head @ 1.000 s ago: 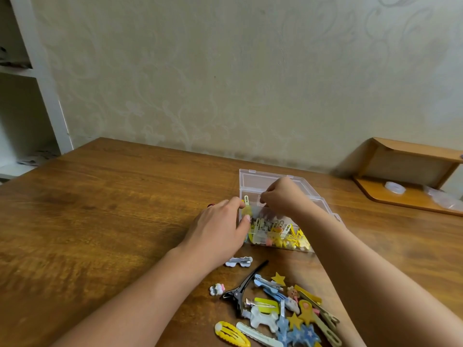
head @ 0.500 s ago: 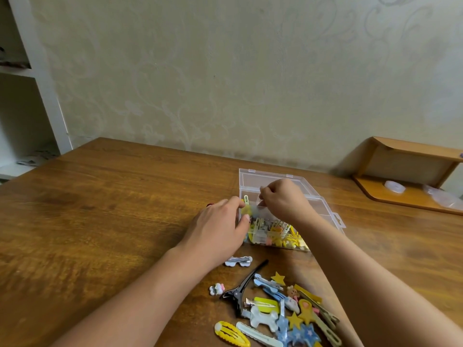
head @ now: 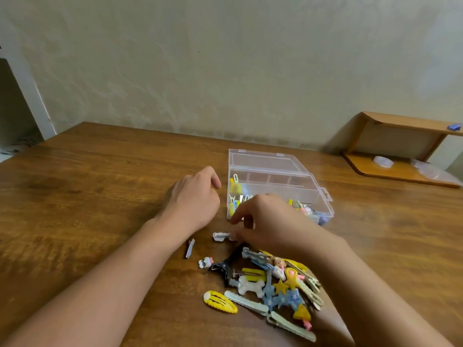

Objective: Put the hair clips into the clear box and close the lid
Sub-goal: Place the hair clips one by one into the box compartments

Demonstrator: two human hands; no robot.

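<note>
The right hand reaches down with fingers curled toward a silver clip lying on the bench just in front of the clear box — whether it is pinched yet I cannot tell. The left hand rests loosely curled, grasping nothing, beside the box. A clean pinch by the clip's end should lift it over the near wall. The lid lies open behind; a pile of hair clips waits nearer, and a small grey clip lies apart.
</note>
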